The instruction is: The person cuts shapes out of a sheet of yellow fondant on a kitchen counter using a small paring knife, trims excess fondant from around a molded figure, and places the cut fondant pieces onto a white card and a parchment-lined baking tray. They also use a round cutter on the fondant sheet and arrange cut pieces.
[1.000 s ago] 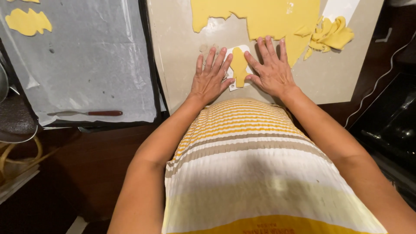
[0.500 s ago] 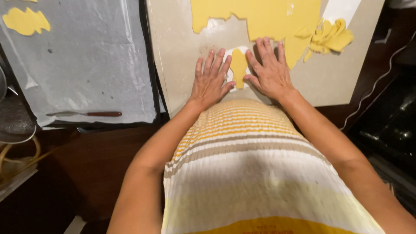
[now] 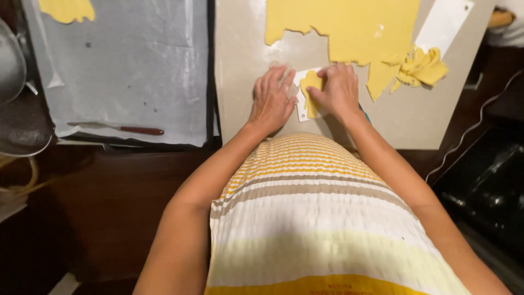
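Left hand (image 3: 272,99) lies flat on the board (image 3: 240,65), fingers (image 3: 278,76) spread and pointing away, pressing down just left of the white card (image 3: 301,104). Right hand (image 3: 338,90) curls over the small yellow dough cutout (image 3: 312,90), its fingertips (image 3: 322,74) bunched together and pinching the cutout's upper edge. The cutout sits on the card, between both sets of fingers. Beyond the fingertips spreads the big rolled dough sheet (image 3: 344,27); dough scraps (image 3: 420,65) bunch up to the right.

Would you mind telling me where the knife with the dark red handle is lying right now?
In the head view, the knife lies on the left, along the near edge of the paper-lined baking tray, well left of the left hand.
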